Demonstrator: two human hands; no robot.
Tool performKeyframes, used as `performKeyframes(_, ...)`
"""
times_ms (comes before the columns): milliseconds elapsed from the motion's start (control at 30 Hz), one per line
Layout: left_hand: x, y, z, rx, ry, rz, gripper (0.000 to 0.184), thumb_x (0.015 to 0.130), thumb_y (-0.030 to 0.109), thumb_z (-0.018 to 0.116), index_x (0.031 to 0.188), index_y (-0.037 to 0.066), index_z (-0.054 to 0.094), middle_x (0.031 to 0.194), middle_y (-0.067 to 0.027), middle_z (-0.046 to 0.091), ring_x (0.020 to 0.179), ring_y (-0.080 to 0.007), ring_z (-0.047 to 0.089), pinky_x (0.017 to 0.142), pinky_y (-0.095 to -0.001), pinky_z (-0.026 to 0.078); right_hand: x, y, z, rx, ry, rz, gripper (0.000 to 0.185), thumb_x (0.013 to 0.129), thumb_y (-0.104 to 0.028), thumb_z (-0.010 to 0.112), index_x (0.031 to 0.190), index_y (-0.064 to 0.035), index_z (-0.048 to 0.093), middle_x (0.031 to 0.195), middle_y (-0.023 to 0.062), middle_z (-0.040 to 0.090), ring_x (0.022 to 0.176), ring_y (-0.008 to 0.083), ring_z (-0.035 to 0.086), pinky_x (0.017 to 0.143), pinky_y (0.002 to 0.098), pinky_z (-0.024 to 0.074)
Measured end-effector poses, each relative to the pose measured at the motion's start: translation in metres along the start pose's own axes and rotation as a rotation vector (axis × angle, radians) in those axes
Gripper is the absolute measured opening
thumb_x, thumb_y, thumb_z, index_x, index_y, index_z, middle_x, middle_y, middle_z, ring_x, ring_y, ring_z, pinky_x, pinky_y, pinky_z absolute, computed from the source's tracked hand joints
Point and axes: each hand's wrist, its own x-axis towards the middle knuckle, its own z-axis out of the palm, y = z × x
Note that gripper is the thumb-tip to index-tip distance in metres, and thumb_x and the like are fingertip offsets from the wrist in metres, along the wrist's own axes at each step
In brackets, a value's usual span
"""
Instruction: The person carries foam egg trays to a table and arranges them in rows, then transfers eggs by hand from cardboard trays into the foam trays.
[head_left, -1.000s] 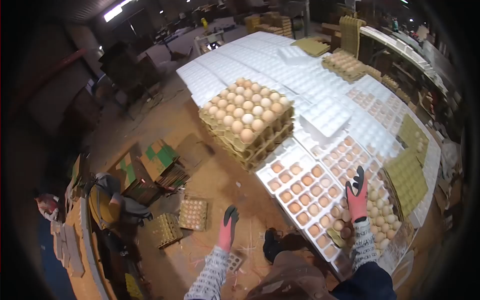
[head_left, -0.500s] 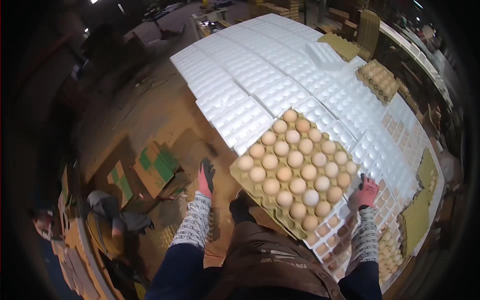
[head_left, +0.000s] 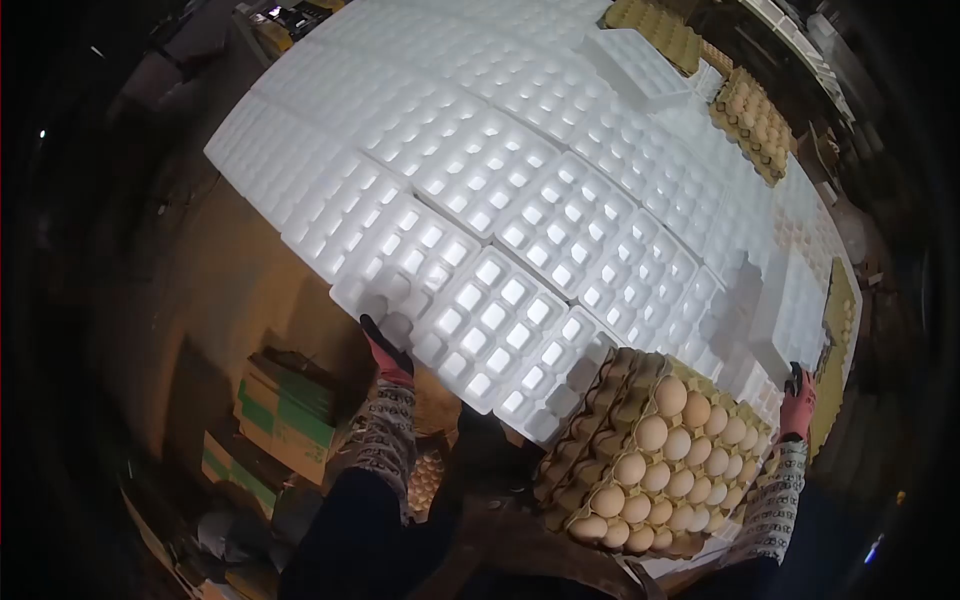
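Note:
My left hand (head_left: 390,357), in a pink glove with dark fingers, is stretched out with nothing in it beside the near left edge of the white foam egg trays (head_left: 487,318). At the right, my similarly gloved right hand (head_left: 797,405) grips the near end of a tilted white foam egg tray (head_left: 789,312); its fingertips are partly hidden. Between my arms, close to my body, sits a stack of pulp egg trays (head_left: 585,435) with brown eggs (head_left: 677,443) in the top one.
Another pulp tray of eggs (head_left: 752,120) stands at the far right, near an olive pulp tray (head_left: 655,32). A loose foam block (head_left: 637,68) lies on the foam trays. Green-and-brown cardboard boxes (head_left: 285,415) stand on the floor to my left.
The pulp tray of eggs has come closer to my body in view. My right hand has moved right, and a foam tray now stands tilted beside it. My left hand is nearer the foam trays.

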Motion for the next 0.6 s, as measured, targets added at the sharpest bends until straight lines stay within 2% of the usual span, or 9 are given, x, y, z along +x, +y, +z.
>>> performKeyframes(67,-0.006,0.008,0.003,0.003,-0.016,-0.117,0.061,0.093,0.056,0.047,0.137,0.013,0.044,0.114,-0.0039,0.056,0.101,-0.0222,0.054,0.084,-0.0411,0.049,0.027,-0.040,0.010,-0.037,0.030,-0.116,0.039,0.082,-0.001,0.060,0.120,-0.0101,0.058,0.117,0.0141,0.059,0.111,0.0343,0.053,0.097,0.0419,0.0409)
performKeyframes(133,-0.005,0.006,0.006,-0.048,-0.050,-0.052,0.061,0.093,0.054,0.047,0.137,0.012,0.044,0.117,-0.0056,0.055,0.105,-0.0236,0.054,0.087,-0.0416,0.049,0.059,-0.095,0.023,-0.004,0.009,-0.202,0.038,0.082,-0.001,0.060,0.118,-0.0099,0.058,0.119,0.0136,0.058,0.111,0.0341,0.052,0.097,0.0422,0.0407)
performKeyframes(233,-0.026,0.014,0.041,-0.263,-0.078,-0.096,0.060,0.095,0.051,0.047,0.138,0.010,0.042,0.125,-0.0080,0.051,0.113,-0.0257,0.052,0.093,-0.0419,0.047,0.099,-0.175,0.022,-0.011,-0.215,-0.205,0.040,0.080,-0.006,0.062,0.120,-0.0118,0.058,0.126,0.0134,0.055,0.115,0.0339,0.050,0.099,0.0441,0.0392)
performKeyframes(333,-0.013,-0.001,0.008,-0.066,-0.098,0.036,0.060,0.096,0.047,0.047,0.141,0.009,0.037,0.135,-0.0108,0.046,0.123,-0.0275,0.047,0.100,-0.0414,0.043,0.110,-0.214,0.039,0.031,-0.260,-0.284,0.046,0.078,-0.012,0.066,0.123,-0.0153,0.057,0.131,0.0136,0.053,0.120,0.0338,0.048,0.101,0.0450,0.0377)
performKeyframes(367,-0.001,-0.010,-0.006,0.082,-0.117,0.122,0.061,0.097,0.046,0.047,0.143,0.008,0.036,0.139,-0.0117,0.043,0.126,-0.0280,0.045,0.102,-0.0411,0.041,0.114,-0.222,0.046,0.026,-0.300,-0.254,0.048,0.078,-0.013,0.067,0.124,-0.0164,0.057,0.133,0.0134,0.052,0.122,0.0335,0.048,0.102,0.0448,0.0372)
performKeyframes(433,-0.003,-0.008,-0.038,0.079,-0.130,0.152,0.059,0.099,0.041,0.045,0.142,0.003,0.034,0.142,-0.0126,0.039,0.129,-0.0279,0.041,0.106,-0.0434,0.036,0.114,-0.224,0.056,0.010,-0.384,-0.189,0.052,0.076,-0.016,0.069,0.126,-0.0188,0.057,0.136,0.0131,0.050,0.125,0.0330,0.046,0.104,0.0446,0.0361)
performKeyframes(500,-0.005,0.001,-0.069,0.058,-0.145,0.192,0.057,0.101,0.037,0.042,0.142,-0.002,0.032,0.146,-0.0135,0.035,0.132,-0.0277,0.038,0.110,-0.0458,0.031,0.115,-0.224,0.061,-0.072,-0.420,-0.178,0.053,0.075,-0.010,0.065,0.127,-0.0201,0.057,0.142,0.0126,0.045,0.129,0.0321,0.043,0.106,0.0450,0.0352)
performKeyframes(533,-0.001,0.022,-0.080,-0.016,-0.044,0.104,0.058,0.100,0.040,0.040,0.143,0.002,0.032,0.145,-0.0129,0.038,0.133,-0.0285,0.037,0.110,-0.0448,0.033,0.117,-0.223,0.061,-0.100,-0.437,-0.159,0.052,0.075,-0.007,0.063,0.125,-0.0200,0.058,0.142,0.0123,0.045,0.128,0.0322,0.043,0.106,0.0453,0.0354)
performKeyframes(600,0.023,0.046,-0.092,-0.115,-0.030,-0.010,0.059,0.099,0.045,0.038,0.144,0.006,0.034,0.142,-0.0117,0.041,0.133,-0.0295,0.037,0.109,-0.0443,0.035,0.122,-0.219,0.060,-0.117,-0.423,-0.181,0.051,0.075,0.003,0.055,0.121,-0.0182,0.061,0.139,0.0111,0.047,0.128,0.0315,0.044,0.105,0.0441,0.0364)
